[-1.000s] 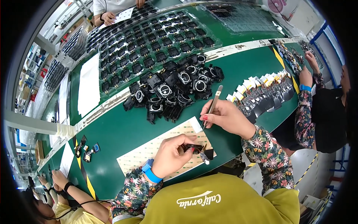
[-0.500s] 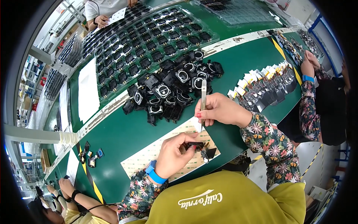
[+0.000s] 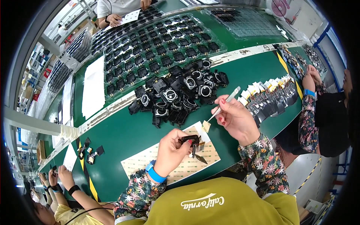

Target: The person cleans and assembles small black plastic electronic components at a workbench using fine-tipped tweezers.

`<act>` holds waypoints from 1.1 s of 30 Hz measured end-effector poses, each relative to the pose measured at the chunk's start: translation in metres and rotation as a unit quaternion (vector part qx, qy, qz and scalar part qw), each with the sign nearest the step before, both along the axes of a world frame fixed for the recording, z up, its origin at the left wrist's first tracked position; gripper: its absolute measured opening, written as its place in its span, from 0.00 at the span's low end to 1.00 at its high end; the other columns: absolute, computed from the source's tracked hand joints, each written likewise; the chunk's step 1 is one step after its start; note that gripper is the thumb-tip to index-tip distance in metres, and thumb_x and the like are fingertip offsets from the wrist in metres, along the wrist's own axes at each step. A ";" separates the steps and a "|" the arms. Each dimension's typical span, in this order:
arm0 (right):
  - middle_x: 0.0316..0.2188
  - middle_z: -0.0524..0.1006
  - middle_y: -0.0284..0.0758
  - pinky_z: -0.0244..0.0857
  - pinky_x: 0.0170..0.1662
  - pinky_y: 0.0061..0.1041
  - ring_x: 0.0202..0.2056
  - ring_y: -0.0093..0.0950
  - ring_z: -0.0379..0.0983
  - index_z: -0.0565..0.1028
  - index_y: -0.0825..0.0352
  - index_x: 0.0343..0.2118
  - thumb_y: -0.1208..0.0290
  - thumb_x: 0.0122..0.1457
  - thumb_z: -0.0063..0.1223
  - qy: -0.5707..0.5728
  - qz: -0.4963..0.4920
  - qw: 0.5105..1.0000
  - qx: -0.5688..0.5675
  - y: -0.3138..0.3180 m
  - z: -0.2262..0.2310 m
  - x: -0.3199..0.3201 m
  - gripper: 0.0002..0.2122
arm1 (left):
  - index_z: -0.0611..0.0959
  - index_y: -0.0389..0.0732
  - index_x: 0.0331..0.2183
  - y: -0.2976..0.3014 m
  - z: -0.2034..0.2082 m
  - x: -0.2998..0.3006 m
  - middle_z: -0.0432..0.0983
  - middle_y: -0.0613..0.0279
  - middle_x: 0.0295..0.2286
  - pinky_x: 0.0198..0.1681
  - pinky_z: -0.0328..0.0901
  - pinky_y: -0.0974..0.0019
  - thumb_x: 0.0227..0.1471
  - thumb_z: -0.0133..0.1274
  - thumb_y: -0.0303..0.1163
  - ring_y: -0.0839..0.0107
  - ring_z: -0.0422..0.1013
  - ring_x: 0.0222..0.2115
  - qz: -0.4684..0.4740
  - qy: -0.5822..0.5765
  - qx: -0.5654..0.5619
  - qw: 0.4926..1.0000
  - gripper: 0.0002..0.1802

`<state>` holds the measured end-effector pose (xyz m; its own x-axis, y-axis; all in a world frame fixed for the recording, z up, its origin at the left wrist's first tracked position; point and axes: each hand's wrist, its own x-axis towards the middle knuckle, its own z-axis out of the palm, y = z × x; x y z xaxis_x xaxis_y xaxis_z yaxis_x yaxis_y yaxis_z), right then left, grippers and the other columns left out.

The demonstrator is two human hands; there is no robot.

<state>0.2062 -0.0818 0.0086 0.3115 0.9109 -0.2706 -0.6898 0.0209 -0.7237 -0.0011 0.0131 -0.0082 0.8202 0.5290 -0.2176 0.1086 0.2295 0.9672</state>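
My left hand [image 3: 171, 152] is closed around a small black plastic frame [image 3: 192, 139]. Beside the frame hang small parts, among them a dark flat flap [image 3: 201, 159]; how they join is partly hidden by my fingers. Metal tweezers [image 3: 228, 98] are gripped in my right hand [image 3: 240, 122], slanting down to the left. At their tip is a small tan adhesive piece [image 3: 206, 126], just past the corner of the printed tan adhesive sheet [image 3: 142, 161]. That sheet lies under my left hand. Whether the tips pinch the piece or only touch it is too small to tell.
A heap of black parts with silver rings [image 3: 180, 93] lies beyond my hands. Clear trays of black parts [image 3: 161, 48] stand farther back. To the right is a row of flex-cable parts [image 3: 270, 99]; at left, a few loose parts [image 3: 90, 152]. Co-workers sit on several sides.
My right hand has moved right and turned palm up, tilting the tweezers away from the left hand. The held frame is tilted differently, with its flap hanging lower. The whole view has shifted slightly.
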 end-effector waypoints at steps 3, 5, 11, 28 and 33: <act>0.28 0.76 0.34 0.63 0.40 0.23 0.31 0.23 0.72 0.72 0.65 0.35 0.69 0.58 0.51 0.038 -0.059 0.997 0.030 -0.004 0.008 -0.035 0.06 | 0.70 0.32 0.34 -0.005 0.005 0.001 0.76 0.53 0.32 0.28 0.70 0.75 0.50 0.45 0.13 0.75 0.74 0.28 0.060 -0.015 0.034 0.997 0.07; 0.29 0.76 0.34 0.59 0.47 0.27 0.36 0.25 0.72 0.72 0.65 0.35 0.70 0.58 0.50 0.025 -0.092 0.994 0.052 -0.002 0.010 -0.056 0.06 | 0.69 0.33 0.33 -0.008 0.006 -0.001 0.76 0.54 0.30 0.25 0.70 0.76 0.51 0.45 0.15 0.73 0.75 0.27 0.111 -0.043 0.110 0.987 0.06; 0.30 0.76 0.35 0.54 0.54 0.32 0.41 0.28 0.71 0.73 0.65 0.35 0.71 0.58 0.50 -0.067 -0.151 0.984 0.072 -0.006 -0.002 -0.079 0.05 | 0.70 0.33 0.34 -0.004 0.009 0.000 0.76 0.57 0.31 0.24 0.68 0.78 0.52 0.45 0.17 0.74 0.75 0.31 0.127 -0.095 -0.034 0.987 0.05; 0.33 0.78 0.38 0.60 0.50 0.27 0.48 0.29 0.64 0.73 0.72 0.36 0.74 0.58 0.50 -0.413 -0.179 0.890 0.077 -0.013 -0.010 -0.081 0.07 | 0.69 0.34 0.33 -0.009 0.014 0.002 0.77 0.55 0.30 0.24 0.66 0.78 0.53 0.40 0.16 0.75 0.75 0.28 0.112 -0.070 -0.070 0.989 0.05; 0.32 0.78 0.35 0.61 0.47 0.30 0.46 0.32 0.66 0.75 0.69 0.35 0.78 0.54 0.54 -0.460 -0.201 0.860 0.090 -0.014 -0.012 -0.081 0.06 | 0.69 0.34 0.33 -0.011 0.016 0.004 0.77 0.54 0.30 0.25 0.67 0.77 0.53 0.40 0.17 0.73 0.76 0.29 0.118 -0.068 -0.087 0.987 0.05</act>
